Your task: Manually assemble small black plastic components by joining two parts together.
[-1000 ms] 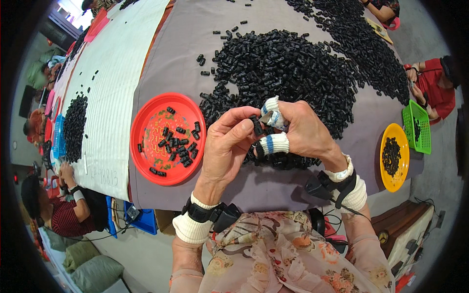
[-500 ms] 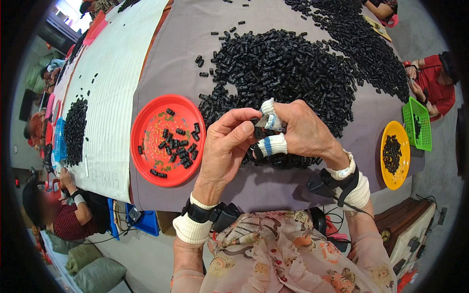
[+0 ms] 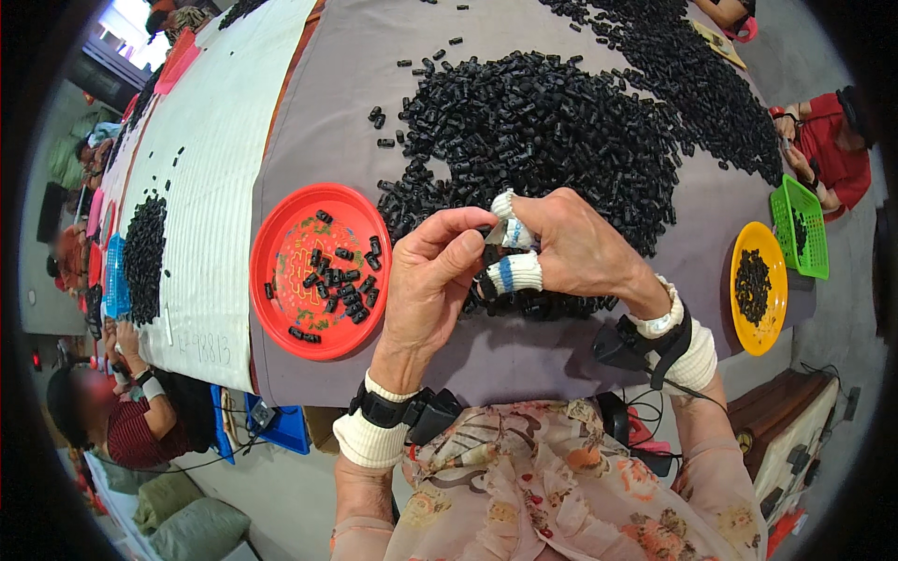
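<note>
My left hand (image 3: 432,266) is closed, with thumb and index finger pinching a small black plastic part (image 3: 485,230). Against it works my right hand (image 3: 585,241), its thumb and a finger wrapped in white knitted sleeves with blue stripes. From its grip sticks a thin grey blade-like piece (image 3: 497,235), touching or very near the black part; the fingers hide most of it. Beyond both hands spreads a large heap of black plastic parts (image 3: 543,131). Left of my left hand lies a red plate (image 3: 271,323) with several such parts on it.
A yellow plate (image 3: 773,309) with small black bits and a green basket (image 3: 812,245) stand at the right. A person in red (image 3: 835,140) sits beyond them. Another person (image 3: 140,425) works at the left, near a white-covered table (image 3: 210,178). More black parts (image 3: 692,89) lie farther back.
My right hand has shifted slightly left, turning closer over the part. My left hand stays almost in place, still pinching. The person at the left has raised their hands a little.
</note>
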